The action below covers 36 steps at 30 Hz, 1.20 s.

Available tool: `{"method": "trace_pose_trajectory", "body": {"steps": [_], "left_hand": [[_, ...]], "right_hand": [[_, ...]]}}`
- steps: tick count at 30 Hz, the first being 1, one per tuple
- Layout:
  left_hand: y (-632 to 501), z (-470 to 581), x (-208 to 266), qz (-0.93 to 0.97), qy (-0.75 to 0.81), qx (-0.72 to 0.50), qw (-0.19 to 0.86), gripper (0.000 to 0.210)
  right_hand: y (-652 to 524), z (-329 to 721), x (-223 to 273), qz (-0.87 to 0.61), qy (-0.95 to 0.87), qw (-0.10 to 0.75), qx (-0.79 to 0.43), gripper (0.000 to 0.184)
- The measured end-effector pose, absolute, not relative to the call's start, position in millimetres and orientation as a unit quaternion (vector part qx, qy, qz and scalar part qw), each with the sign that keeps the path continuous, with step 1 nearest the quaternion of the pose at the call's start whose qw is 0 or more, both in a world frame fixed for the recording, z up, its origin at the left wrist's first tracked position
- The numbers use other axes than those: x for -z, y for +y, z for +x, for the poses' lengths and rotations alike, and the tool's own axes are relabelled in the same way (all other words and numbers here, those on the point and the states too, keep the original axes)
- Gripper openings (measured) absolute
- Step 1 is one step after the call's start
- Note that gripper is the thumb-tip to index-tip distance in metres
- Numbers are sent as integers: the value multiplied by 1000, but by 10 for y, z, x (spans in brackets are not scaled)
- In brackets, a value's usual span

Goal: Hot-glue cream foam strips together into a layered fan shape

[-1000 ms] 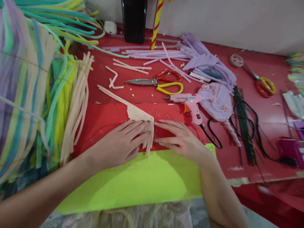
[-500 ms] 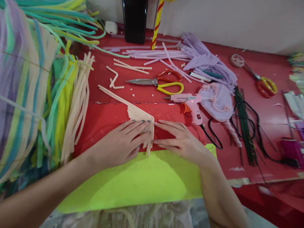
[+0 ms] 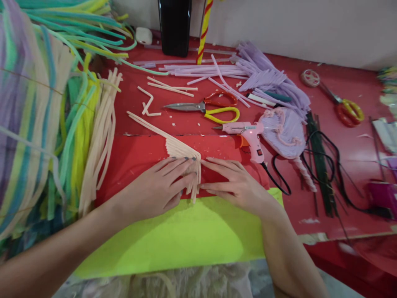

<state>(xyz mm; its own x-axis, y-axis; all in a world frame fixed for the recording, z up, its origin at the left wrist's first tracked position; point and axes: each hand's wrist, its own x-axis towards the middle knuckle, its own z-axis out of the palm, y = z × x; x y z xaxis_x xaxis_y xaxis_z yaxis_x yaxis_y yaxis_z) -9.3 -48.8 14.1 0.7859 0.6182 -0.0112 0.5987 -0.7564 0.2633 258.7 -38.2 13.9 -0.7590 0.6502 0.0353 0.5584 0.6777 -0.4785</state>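
A row of cream pipe cleaners (image 3: pixel 181 150), bent and laid side by side into an angled panel, lies on the red surface. One long pair of stems runs out from it to the upper left. My left hand (image 3: pixel 164 182) rests flat across the lower part, fingers stretched out, hiding some of the strips. At the panel's right edge, my right hand (image 3: pixel 234 180) has its fingers extended and apart, with the tips touching or very near the outermost strip. Loose ends of the strips poke out below, between the two hands.
Scissors (image 3: pixel 200 107) and a pink glue gun (image 3: pixel 243 129) lie beyond my hands. Purple pipe cleaners (image 3: pixel 266 78) spread behind them, near a fuzzy purple piece (image 3: pixel 283 134). Bundles of coloured pipe cleaners (image 3: pixel 34 116) fill the left. A black phone (image 3: pixel 174 27) stands at the back.
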Motion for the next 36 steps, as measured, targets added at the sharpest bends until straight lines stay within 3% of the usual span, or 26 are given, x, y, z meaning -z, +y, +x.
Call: {"method": "trace_pose_trajectory", "body": {"steps": [9,22,27,36], "left_hand": [[-491,-91,-144,938,323,-37,120,44],[-501,-71,-126,938,326,-48,108,40],[-497,-74,-116,937,326,-52,117,39],[-499,-73,-119,938,325,-48,111,39]], "right_hand": [[-388,2583,-147,-337,-902,111,-245,27],[-456,2316,-3,-481,-796,274,-244,9],[-464,2287,43,-478,-805,279,-214,18],[-461,2253,89,-481,-810,285,-175,16]]}}
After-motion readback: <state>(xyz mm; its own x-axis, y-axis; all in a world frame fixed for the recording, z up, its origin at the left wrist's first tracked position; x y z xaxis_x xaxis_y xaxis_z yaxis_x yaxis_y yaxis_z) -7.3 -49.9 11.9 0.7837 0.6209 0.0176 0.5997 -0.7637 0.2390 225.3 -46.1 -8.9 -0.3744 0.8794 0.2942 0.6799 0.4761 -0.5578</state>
